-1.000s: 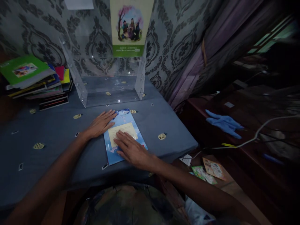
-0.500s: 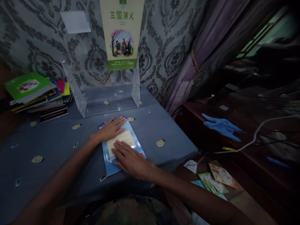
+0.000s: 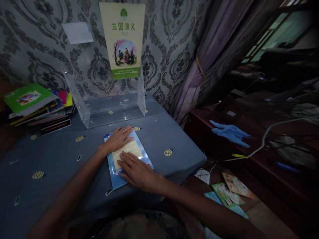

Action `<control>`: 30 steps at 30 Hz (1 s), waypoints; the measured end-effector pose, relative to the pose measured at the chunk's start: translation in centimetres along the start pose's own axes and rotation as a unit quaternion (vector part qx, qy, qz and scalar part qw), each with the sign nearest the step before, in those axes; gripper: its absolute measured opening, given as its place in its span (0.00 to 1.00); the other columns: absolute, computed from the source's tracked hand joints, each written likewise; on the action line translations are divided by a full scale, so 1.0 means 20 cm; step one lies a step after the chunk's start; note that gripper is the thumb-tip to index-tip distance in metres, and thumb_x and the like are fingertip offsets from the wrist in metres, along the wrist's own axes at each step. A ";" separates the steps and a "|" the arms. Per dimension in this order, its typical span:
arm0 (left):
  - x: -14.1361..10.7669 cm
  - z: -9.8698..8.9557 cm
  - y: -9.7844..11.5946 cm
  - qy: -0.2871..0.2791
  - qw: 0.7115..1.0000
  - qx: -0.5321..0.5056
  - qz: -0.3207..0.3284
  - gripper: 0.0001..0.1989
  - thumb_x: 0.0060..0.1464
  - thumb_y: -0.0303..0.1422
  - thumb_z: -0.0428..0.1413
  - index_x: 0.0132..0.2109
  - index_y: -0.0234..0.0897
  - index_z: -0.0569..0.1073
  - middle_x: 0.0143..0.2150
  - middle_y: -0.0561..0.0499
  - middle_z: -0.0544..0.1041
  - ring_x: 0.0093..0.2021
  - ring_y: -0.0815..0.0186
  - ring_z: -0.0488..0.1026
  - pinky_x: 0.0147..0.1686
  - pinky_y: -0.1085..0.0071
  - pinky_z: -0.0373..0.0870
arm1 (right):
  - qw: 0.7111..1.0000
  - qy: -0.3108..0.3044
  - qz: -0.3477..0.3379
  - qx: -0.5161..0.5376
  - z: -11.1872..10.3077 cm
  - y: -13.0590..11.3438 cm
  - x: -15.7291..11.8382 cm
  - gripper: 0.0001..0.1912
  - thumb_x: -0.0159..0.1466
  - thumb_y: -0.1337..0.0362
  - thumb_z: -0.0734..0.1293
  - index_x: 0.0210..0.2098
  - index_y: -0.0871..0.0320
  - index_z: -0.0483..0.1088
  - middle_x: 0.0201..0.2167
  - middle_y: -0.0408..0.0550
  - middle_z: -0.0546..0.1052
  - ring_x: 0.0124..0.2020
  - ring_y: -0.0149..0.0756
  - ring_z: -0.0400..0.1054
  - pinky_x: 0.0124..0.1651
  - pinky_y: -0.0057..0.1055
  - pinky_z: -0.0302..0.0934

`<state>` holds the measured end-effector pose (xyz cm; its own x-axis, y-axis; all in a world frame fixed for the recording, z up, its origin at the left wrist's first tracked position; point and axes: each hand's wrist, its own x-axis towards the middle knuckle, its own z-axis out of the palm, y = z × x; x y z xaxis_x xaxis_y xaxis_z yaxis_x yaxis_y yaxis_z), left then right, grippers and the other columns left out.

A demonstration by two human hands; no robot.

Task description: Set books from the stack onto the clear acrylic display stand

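A blue book [image 3: 116, 179] with a pale yellow panel of text lies flat near the front edge of the cloth-covered table. Across its upper part rests my left hand [image 3: 118, 139], palm down with the fingers stretched out. My right hand [image 3: 137, 171] lies flat over the lower right part, its fingers spread and pointing up and left. The two hands are close together and hide much of the cover. Behind the book stands a clear acrylic rack [image 3: 117, 116].
A pile of books [image 3: 32, 99] sits at the table's back left. On the patterned wall hang a Chinese book cover [image 3: 124, 43] and a white card [image 3: 77, 33]. At the right are a blue glove [image 3: 230, 132], a cable [image 3: 265, 139] and booklets [image 3: 228, 194] lower down.
The camera view has shifted slightly, so the wall items appear lower and the right-side things further left. Both hands remain flat on the blue book.
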<state>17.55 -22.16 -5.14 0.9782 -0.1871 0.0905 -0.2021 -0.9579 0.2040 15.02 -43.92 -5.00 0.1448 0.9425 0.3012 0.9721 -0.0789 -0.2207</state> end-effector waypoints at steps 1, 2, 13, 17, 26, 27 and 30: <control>0.00 0.00 0.00 -0.001 1.000 0.002 0.004 0.30 0.71 0.48 0.35 0.72 0.40 0.56 0.74 0.44 0.56 0.74 0.60 0.50 0.70 0.54 0.47 | 1.000 0.000 0.000 0.000 -0.01 0.00 0.00 0.22 0.72 0.58 0.62 0.61 0.64 0.66 0.64 0.61 0.69 0.70 0.44 0.55 0.70 0.42 0.56; 0.00 0.00 -0.01 -0.002 1.000 0.003 0.009 0.30 0.71 0.48 0.35 0.72 0.39 0.56 0.74 0.44 0.55 0.74 0.60 0.50 0.71 0.54 0.46 | 1.000 -0.001 0.000 0.000 -0.01 0.00 0.00 0.22 0.72 0.58 0.62 0.61 0.64 0.66 0.64 0.61 0.69 0.70 0.44 0.55 0.70 0.42 0.56; 0.00 -0.02 0.01 -0.011 1.000 0.006 0.026 0.31 0.71 0.48 0.34 0.72 0.36 0.56 0.74 0.44 0.54 0.75 0.60 0.48 0.71 0.54 0.45 | 1.000 0.002 0.001 -0.008 -0.01 -0.01 0.00 0.21 0.73 0.57 0.61 0.60 0.63 0.67 0.63 0.60 0.70 0.69 0.44 0.57 0.70 0.43 0.57; -0.01 -0.03 0.04 -0.019 0.999 0.004 0.033 0.32 0.71 0.48 0.34 0.72 0.36 0.57 0.74 0.44 0.55 0.75 0.61 0.49 0.72 0.55 0.44 | 1.000 -0.002 0.006 -0.004 -0.03 -0.01 0.00 0.21 0.73 0.58 0.61 0.59 0.65 0.67 0.64 0.61 0.69 0.69 0.45 0.57 0.70 0.41 0.57; -0.02 -0.04 0.08 -0.026 0.998 -0.021 0.054 0.30 0.72 0.48 0.33 0.71 0.39 0.59 0.73 0.48 0.57 0.74 0.64 0.49 0.72 0.58 0.43 | 1.000 -0.001 0.009 0.007 -0.01 -0.01 0.00 0.21 0.73 0.57 0.61 0.59 0.64 0.67 0.64 0.61 0.69 0.68 0.45 0.59 0.70 0.43 0.55; -0.03 -0.04 0.08 -0.026 0.998 -0.024 0.057 0.30 0.72 0.47 0.33 0.71 0.40 0.59 0.73 0.49 0.57 0.74 0.64 0.49 0.72 0.58 0.43 | 1.000 -0.001 0.007 0.008 -0.01 0.00 0.00 0.20 0.72 0.57 0.62 0.58 0.64 0.68 0.63 0.61 0.70 0.67 0.45 0.60 0.70 0.43 0.55; -0.04 -0.03 0.09 -0.027 0.997 -0.030 0.064 0.29 0.72 0.47 0.33 0.71 0.42 0.60 0.73 0.50 0.58 0.74 0.64 0.49 0.72 0.57 0.43 | 1.000 -0.001 -0.004 0.010 -0.02 0.01 0.00 0.18 0.72 0.59 0.62 0.56 0.64 0.69 0.61 0.60 0.72 0.64 0.44 0.64 0.69 0.42 0.56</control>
<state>16.36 -23.56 -4.18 0.9453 -0.3193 0.0665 -0.3255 -0.9110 0.2533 15.21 -43.99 -4.70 0.1369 0.9435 0.3019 0.9694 -0.0649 -0.2368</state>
